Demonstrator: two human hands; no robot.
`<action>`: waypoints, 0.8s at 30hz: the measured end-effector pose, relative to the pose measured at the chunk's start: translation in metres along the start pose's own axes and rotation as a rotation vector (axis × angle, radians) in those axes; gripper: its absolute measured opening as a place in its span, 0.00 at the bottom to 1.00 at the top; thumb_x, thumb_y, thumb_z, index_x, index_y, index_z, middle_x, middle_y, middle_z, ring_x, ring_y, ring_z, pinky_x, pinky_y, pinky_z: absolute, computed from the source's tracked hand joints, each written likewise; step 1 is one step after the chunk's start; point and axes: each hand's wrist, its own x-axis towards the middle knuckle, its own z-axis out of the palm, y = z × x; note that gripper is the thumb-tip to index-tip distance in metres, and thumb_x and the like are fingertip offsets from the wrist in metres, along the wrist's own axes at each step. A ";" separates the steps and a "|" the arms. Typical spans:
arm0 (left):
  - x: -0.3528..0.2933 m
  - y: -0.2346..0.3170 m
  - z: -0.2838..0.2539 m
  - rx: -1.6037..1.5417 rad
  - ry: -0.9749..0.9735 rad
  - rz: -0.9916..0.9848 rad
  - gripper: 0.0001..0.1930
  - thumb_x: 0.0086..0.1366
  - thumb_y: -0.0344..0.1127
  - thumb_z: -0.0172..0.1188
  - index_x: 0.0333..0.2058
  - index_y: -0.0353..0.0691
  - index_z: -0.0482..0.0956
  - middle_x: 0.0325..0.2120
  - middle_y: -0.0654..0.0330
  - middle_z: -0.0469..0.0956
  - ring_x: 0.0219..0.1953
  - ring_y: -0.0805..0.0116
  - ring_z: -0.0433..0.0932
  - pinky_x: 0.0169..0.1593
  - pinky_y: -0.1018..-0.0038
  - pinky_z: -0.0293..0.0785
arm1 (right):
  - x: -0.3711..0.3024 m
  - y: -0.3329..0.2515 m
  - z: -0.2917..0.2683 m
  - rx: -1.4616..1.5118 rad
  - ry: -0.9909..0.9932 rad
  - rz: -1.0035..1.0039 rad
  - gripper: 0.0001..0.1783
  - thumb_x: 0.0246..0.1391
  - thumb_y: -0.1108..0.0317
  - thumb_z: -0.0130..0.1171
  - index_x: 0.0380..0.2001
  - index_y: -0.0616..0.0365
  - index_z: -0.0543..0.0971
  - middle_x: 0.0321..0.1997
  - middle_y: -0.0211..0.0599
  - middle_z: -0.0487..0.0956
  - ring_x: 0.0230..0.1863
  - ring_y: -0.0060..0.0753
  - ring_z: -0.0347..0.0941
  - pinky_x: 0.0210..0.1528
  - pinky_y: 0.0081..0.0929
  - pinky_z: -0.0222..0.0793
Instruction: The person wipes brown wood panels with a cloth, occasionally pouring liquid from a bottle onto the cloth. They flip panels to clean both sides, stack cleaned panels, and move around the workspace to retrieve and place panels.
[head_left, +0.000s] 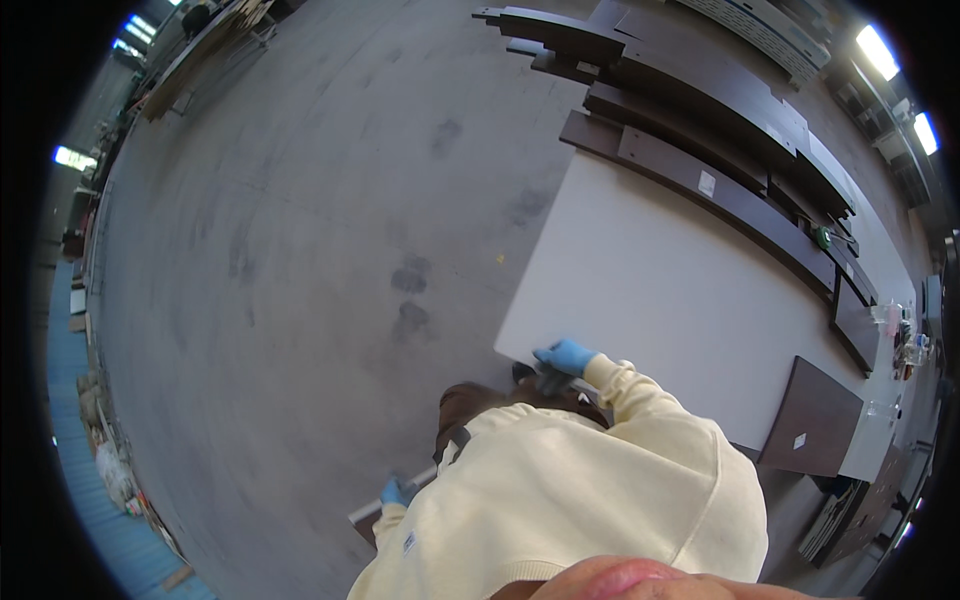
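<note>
My left hand, in a blue glove, is low at my left side. Its fingers are closed over the edge of a dark brown board with a pale rim, most of it hidden by my sleeve. By the near left corner of a white-topped table, my right hand, also blue-gloved, is closed at the table's edge. Something grey and soft-looking shows just under it; what the fingers hold cannot be made out.
Long dark brown boards lie stacked across the table's far side, with a green tape measure on them. A brown panel lies at the right edge near clear plastic items. Grey concrete floor stretches leftward.
</note>
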 end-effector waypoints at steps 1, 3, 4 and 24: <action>0.002 0.012 0.000 0.079 0.003 -0.007 0.16 0.72 0.50 0.54 0.25 0.52 0.72 0.19 0.63 0.71 0.21 0.61 0.69 0.25 0.58 0.65 | 0.007 -0.007 -0.008 0.040 -0.058 0.055 0.26 0.69 0.48 0.54 0.46 0.63 0.83 0.42 0.47 0.88 0.43 0.46 0.85 0.47 0.38 0.80; 0.014 0.054 0.017 0.247 -0.012 -0.007 0.15 0.71 0.49 0.54 0.27 0.50 0.74 0.20 0.61 0.72 0.21 0.60 0.70 0.25 0.57 0.66 | 0.016 -0.016 -0.021 0.166 -0.188 0.166 0.28 0.71 0.47 0.51 0.40 0.66 0.83 0.37 0.50 0.88 0.36 0.46 0.87 0.39 0.38 0.84; 0.023 0.082 0.028 0.325 -0.025 0.009 0.15 0.71 0.49 0.54 0.28 0.49 0.74 0.20 0.60 0.73 0.21 0.60 0.71 0.26 0.57 0.67 | 0.019 -0.021 -0.026 0.272 -0.257 0.276 0.28 0.71 0.47 0.51 0.40 0.67 0.83 0.37 0.49 0.88 0.36 0.45 0.87 0.40 0.38 0.84; 0.004 0.799 0.697 0.907 -0.772 0.692 0.23 0.70 0.46 0.61 0.57 0.38 0.77 0.51 0.51 0.83 0.51 0.55 0.84 0.54 0.59 0.80 | 0.145 -0.284 0.039 0.050 0.268 0.608 0.27 0.64 0.45 0.53 0.47 0.58 0.86 0.42 0.43 0.88 0.40 0.44 0.85 0.50 0.43 0.77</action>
